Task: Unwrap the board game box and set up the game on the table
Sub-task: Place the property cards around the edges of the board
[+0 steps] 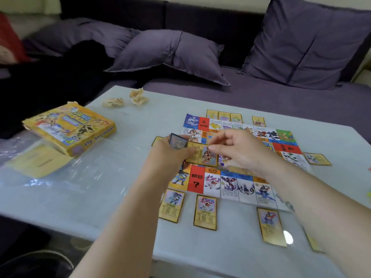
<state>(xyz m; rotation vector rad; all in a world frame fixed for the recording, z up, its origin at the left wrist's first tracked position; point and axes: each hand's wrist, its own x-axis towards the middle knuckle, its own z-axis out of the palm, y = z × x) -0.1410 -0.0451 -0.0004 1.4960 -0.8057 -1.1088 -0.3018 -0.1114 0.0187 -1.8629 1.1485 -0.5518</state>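
The unwrapping looks finished: the box (pixel 70 127) sits tilted at the left of the surface (pixel 120 207), partly on the clear wrap (pixel 90 173) that lies loose beside it, and three paper balls (pixel 138 98) sit at the far edge. The board (pixel 212 183) is open flat in the middle of the surface, so that step is done too.

What is under way is the dealing-out of cards. Several yellow-edged cards (pixel 205 212) already lie just outside the board's edges: three along the near side, a row at the far side, one at the right (each seems matched to a board square, though the print is too small to confirm). There are gaps along the near and far sides, so I judge this stage roughly half done.

The left hand (pixel 170 155) is curled round a small deck (pixel 177 140), held above the board's left part. The right hand (pixel 234 149) pinches one card (pixel 202 155) between thumb and fingers, right next to the deck, seemingly drawing it off. Neither hand rests on the surface.

Left to do, as far as I can judge: place this card, work through the deck, and set out any pieces or dice, none of which I can make out here
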